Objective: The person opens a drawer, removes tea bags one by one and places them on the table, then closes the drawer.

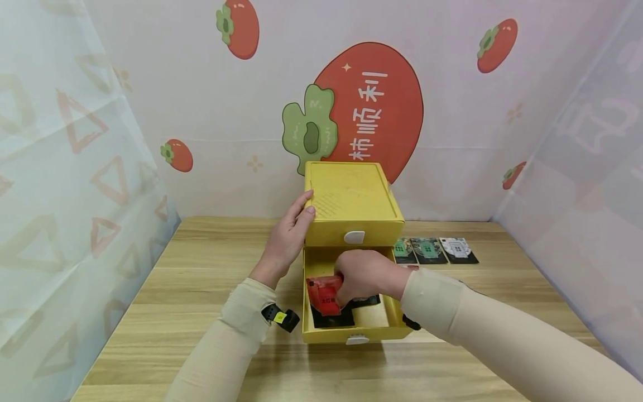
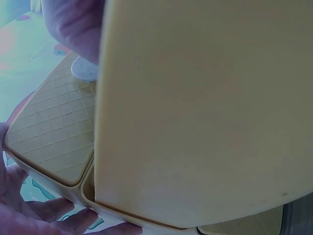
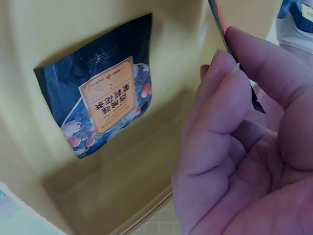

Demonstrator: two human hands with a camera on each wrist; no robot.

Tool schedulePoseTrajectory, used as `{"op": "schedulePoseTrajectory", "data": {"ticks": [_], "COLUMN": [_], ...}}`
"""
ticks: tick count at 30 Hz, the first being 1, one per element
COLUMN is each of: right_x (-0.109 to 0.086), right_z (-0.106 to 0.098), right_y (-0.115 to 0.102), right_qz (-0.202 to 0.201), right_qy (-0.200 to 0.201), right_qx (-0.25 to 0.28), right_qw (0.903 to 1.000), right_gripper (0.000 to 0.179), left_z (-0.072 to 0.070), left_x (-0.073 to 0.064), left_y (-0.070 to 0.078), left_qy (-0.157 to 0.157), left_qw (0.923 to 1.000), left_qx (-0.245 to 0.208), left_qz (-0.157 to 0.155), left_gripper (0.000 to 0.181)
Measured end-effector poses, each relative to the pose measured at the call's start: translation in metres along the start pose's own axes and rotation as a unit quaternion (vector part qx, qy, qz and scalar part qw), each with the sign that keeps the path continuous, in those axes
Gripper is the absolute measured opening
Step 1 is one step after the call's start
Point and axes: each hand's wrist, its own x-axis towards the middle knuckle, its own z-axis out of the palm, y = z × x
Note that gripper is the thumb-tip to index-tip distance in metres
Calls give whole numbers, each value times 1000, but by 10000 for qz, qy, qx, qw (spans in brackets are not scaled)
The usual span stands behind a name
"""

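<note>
A yellow two-tier drawer box [image 1: 351, 190] stands on the table, its lower drawer [image 1: 326, 336] pulled out. My left hand [image 1: 285, 237] rests against the box's upper left side, with fingertips at the top edge; the left wrist view shows its fingers spread along the casing. Inside the lower drawer, my right hand [image 1: 364, 274] pinches a red tea sachet [image 1: 321, 293] between thumb and fingers. The right wrist view shows that sachet only as a thin edge. A dark sachet [image 1: 334, 321] lies under the red one. Another dark blue sachet with an orange label [image 3: 105, 90] lies on the drawer floor.
Right of the box, a row of sachets lies on the wooden table [image 1: 211, 312]: a green one [image 1: 403, 250], a second green one [image 1: 428, 250] and a white one [image 1: 458, 248]. A printed cloth wall [image 1: 241, 111] encloses the back and sides.
</note>
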Motion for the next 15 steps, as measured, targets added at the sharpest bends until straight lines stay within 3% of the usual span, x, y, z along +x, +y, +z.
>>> {"op": "schedulePoseTrajectory", "data": {"ticks": [9,15], "right_x": [-10,-16], "right_z": [-2,-5], "right_y": [11,20], "right_qz": [-224,-341], "right_qy": [66,344], "right_qx": [756,1022], "right_qw": [9969,9936], "right_gripper": [20,14], "left_z": [0,0], "left_x": [0,0], "left_y": [0,0], "left_qy": [-17,-9], "left_qw": [10000,10000], "left_qx": [-29,3], "left_qz": [3,0], "left_gripper": [51,51]}}
